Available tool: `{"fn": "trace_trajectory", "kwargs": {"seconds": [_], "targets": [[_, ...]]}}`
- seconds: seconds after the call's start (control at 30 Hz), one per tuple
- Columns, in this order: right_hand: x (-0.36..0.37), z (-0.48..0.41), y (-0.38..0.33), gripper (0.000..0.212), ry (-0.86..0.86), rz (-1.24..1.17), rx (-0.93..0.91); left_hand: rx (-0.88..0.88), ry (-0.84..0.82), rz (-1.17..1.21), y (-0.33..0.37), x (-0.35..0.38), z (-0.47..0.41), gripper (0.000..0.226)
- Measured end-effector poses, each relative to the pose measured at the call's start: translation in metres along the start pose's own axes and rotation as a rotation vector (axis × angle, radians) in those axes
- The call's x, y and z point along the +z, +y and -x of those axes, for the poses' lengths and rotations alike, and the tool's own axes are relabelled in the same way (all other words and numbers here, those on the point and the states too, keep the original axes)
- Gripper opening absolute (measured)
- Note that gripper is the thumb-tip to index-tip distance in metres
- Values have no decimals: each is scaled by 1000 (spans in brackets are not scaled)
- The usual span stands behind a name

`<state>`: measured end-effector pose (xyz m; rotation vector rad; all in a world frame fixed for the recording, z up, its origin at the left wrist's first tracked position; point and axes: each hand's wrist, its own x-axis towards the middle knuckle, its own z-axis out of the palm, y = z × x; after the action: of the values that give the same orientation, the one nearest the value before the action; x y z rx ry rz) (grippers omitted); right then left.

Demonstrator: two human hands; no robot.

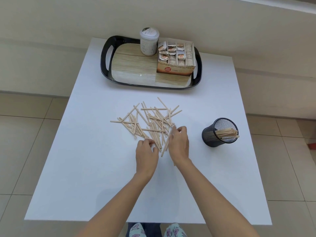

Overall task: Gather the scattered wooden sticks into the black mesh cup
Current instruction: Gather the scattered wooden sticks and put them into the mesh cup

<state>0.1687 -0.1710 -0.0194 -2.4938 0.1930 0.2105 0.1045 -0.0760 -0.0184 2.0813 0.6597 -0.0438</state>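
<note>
Wooden sticks (150, 124) heaped loosely mid-table (85, 168), near ends right at both hands. Left hand (146, 156) at the heap's near edge, fingers (148, 142) curled, pinching a few stick ends. Right hand (178, 144) just beside it, fingers curled round several sticks, one end poking out below the wrist. Black mesh cup (217, 134) well right of the heap, apart from both hands, already holding a bundle. Behind, a black tray (104, 53).

A square white table (95, 177) stands on a floor (25, 147) of large beige tiles with thin dark grout lines. Beyond the table's far edge rises a plain cream wall (68, 16), with a low ledge (34, 65) along its foot. The light is soft and even.
</note>
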Motion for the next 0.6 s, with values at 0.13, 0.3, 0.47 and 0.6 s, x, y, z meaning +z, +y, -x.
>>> {"fn": "trace_trajectory", "kwargs": {"seconds": [0.13, 0.3, 0.47, 0.6], "targets": [[11, 24, 3, 23, -5, -56, -27, -6, 28, 53, 0, 4, 1, 32], [20, 39, 5, 25, -35, -138, -72, -32, 48, 94, -2, 9, -1, 35], [23, 34, -4, 46, 49, 9, -4, -109, 108, 184, -6, 8, -3, 35], [21, 22, -21, 34, 30, 202, -39, -153, 149, 255, -9, 5, -1, 28]]}}
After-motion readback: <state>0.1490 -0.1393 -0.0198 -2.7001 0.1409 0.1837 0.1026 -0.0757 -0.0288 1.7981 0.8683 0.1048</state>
